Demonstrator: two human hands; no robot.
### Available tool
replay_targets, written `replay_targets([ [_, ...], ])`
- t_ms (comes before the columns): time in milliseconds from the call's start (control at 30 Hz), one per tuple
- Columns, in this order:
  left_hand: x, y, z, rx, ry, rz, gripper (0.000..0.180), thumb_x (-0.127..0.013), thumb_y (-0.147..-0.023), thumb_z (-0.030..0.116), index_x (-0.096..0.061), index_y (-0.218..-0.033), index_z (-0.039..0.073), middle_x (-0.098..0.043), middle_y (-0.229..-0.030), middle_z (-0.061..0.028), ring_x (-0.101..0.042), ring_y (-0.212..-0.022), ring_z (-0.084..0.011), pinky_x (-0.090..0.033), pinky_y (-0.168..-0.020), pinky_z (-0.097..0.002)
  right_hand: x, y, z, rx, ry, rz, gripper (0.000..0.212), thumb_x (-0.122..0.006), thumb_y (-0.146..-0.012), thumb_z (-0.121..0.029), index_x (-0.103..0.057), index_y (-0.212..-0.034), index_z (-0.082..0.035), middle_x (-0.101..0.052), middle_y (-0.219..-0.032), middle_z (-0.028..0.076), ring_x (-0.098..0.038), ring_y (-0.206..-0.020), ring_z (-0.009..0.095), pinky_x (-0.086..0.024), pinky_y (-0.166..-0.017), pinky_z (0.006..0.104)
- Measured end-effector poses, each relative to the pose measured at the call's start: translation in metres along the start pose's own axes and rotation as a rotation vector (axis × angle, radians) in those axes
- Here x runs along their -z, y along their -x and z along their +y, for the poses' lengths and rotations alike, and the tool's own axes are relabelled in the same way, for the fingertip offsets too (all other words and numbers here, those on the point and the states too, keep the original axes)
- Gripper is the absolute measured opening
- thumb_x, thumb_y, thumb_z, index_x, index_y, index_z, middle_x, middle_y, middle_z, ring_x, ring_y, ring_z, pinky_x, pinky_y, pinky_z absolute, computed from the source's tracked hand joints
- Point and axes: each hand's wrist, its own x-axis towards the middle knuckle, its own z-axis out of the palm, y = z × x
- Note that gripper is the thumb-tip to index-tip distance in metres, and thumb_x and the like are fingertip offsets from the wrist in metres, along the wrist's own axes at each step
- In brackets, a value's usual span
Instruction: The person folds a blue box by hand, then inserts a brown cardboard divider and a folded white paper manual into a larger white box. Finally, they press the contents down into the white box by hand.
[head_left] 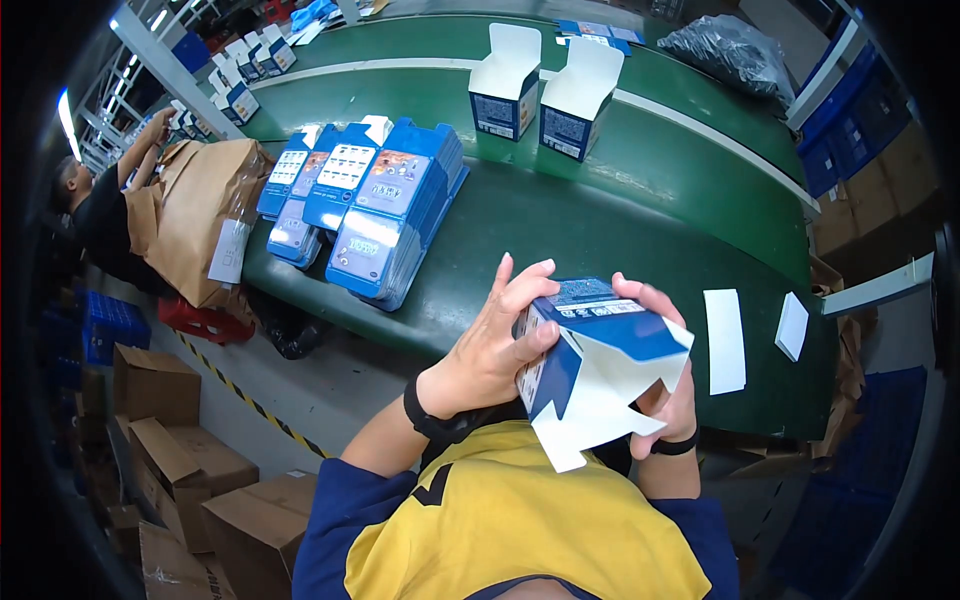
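Observation:
A blue carton box (606, 333) with a white inside is held up in front of my chest, past the near edge of the green work surface. Its open end, with loose white flaps, faces me. My left hand (492, 345) grips its left side, thumb on the blue wall and fingers over the far edge. Round the right side my right hand (672, 385) is closed, partly hidden behind the flaps. Two made-up boxes, one (505, 85) left and another (578, 100) right, stand farther off with white lids raised. A stack of flat blue cartons (385, 215) lies to the left.
White paper slips (725, 342) and a small white pad (792, 327) lie at the right. Left are a brown paper-wrapped bundle (195, 215) and another person (100, 215). Cardboard boxes (190, 460) stand on the floor. A grey plastic bag (730, 52) sits far right.

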Motion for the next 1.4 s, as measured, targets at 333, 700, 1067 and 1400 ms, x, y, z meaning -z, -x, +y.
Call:
replay_targets([
  [333,-0.012,-0.003,0.015,0.036,0.143,0.018,0.064,-0.073,-0.064,0.001,-0.054,-0.118,0.030,-0.035,-0.131,-0.0198,-0.042,-0.119,-0.0433,-0.029,-0.101,-0.0623,-0.023,-0.009,-0.007,0.031,0.045,0.200,0.085,-0.072,-0.077,-0.017,-0.021,-0.144,-0.002,-0.037,-0.140,0.020,-0.031,-0.133,0.027,-0.022,-0.109,0.0376],
  [700,-0.002,-0.015,0.015,-0.011,0.132,-0.063,0.047,-0.080,-0.059,0.012,-0.060,-0.101,0.012,-0.042,-0.126,-0.0245,-0.047,-0.116,-0.0405,-0.031,-0.101,-0.0595,-0.010,-0.006,-0.006,0.185,0.351,0.150,0.065,-0.066,-0.080,-0.001,-0.038,-0.139,-0.007,-0.058,-0.108,0.010,-0.055,-0.099,0.023,-0.034,-0.102,0.0365],
  [1067,0.008,-0.015,0.019,-0.032,0.210,-0.023,0.072,-0.075,-0.067,0.007,-0.041,-0.127,0.026,-0.045,-0.119,-0.0206,-0.050,-0.110,-0.0367,-0.025,-0.102,-0.0644,-0.023,-0.013,-0.021,0.012,0.540,0.123,0.057,-0.078,-0.070,-0.025,-0.060,-0.121,-0.008,-0.052,-0.127,0.020,-0.055,-0.112,0.031,-0.044,-0.093,0.0371],
  [1400,0.011,-0.017,0.028,0.051,0.226,-0.054,0.072,-0.076,-0.067,0.008,-0.043,-0.128,0.029,-0.046,-0.118,-0.0181,-0.049,-0.112,-0.0355,-0.021,-0.100,-0.0689,-0.022,-0.023,-0.021,-0.019,0.745,0.029,0.064,-0.079,-0.066,-0.019,-0.056,-0.124,-0.008,-0.066,-0.107,0.013,-0.065,-0.095,0.025,-0.052,-0.082,0.0317],
])
